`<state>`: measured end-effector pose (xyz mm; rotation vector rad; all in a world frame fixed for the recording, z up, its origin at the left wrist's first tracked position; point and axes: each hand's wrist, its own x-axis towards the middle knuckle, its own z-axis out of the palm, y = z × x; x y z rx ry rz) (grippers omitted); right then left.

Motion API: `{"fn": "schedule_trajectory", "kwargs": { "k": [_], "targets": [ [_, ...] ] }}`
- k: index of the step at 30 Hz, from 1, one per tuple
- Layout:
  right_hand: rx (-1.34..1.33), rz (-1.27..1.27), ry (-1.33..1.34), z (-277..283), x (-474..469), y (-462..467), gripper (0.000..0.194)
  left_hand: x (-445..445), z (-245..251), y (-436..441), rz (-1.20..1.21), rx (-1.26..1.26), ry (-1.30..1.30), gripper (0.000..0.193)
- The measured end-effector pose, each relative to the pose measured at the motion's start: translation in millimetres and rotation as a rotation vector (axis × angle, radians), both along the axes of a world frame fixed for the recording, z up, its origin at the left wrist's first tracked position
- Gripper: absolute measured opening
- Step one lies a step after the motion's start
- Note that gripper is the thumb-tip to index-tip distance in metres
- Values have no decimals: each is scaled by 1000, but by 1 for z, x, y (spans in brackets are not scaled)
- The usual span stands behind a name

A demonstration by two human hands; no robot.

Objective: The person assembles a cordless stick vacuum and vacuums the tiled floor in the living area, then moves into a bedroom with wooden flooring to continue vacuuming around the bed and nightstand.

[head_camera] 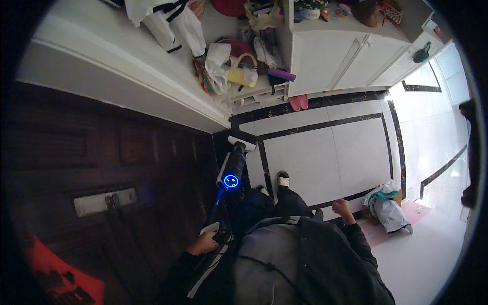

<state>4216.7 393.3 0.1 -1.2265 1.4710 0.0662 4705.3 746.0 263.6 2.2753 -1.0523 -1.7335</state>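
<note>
My left hand (203, 243) grips the handle of an upright floor cleaner (233, 164). A blue lit ring display (231, 181) glows on top of its dark body. Its white floor head (242, 143) rests on the floor in the corner, close to the dark wooden door (164, 167) and the white wall. Over the tiled floor, at my right side, hangs my right hand (342, 209), with its fingers curled and nothing seen in it. One of my shoes (283, 178) stands on the white tiles.
Pink slippers (298, 103) lie at the foot of a white cabinet (324, 61). Bags and a yellow basket (242, 77) crowd the shelf beside it. To my right, a plastic bag (387, 209) sits by a pink mat (375, 231). The door has a metal handle plate (89, 203).
</note>
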Motion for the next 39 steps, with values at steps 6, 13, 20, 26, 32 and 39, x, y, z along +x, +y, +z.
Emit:
{"fn": "schedule_trajectory", "kwargs": {
  "k": [6, 13, 20, 26, 32, 39],
  "targets": [
    [143, -320, -45, -3, 4, 63, 14, 80, -10, -24, -154, -118, -22, 38],
    [117, -470, -128, 30, 74, 130, 14, 142, -3, -90, -226, -143, 101, 40],
    [41, -612, -55, 65, 131, 178, 15, 198, -10, -161, -495, -67, 143, 38],
    [221, -980, -59, 62, 131, 239, 18, 223, -1, -212, -787, -88, 157, 35],
    [294, -1031, -45, 38, 145, 276, 13, 213, 32, -273, -909, -43, 117, 34],
    [257, -1228, -129, 8, 121, 240, 9, 168, 29, -349, -1039, -166, 25, 34]
  ]
}}
